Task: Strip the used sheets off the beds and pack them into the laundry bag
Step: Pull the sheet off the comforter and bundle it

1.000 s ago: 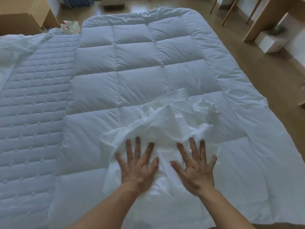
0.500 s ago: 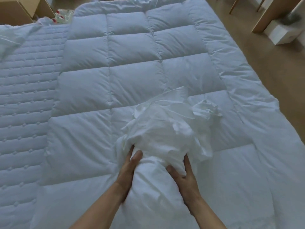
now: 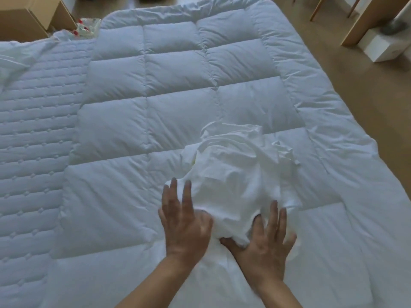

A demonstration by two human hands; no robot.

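Both hands, left hand (image 3: 185,227) and right hand (image 3: 265,247), fingers spread flat against bunched sheet (image 3: 235,174); unclamped, likely to unroll across duvet (image 3: 178,85).

One quilted duvet (image 3: 178,103) covers the bed, with one bunched white sheet (image 3: 233,174) on it. Two hands press at the sheet's near edge: left (image 3: 185,225) and right (image 3: 264,247). One cardboard box (image 3: 26,16) and one white box (image 3: 382,45) stand beyond the duvet
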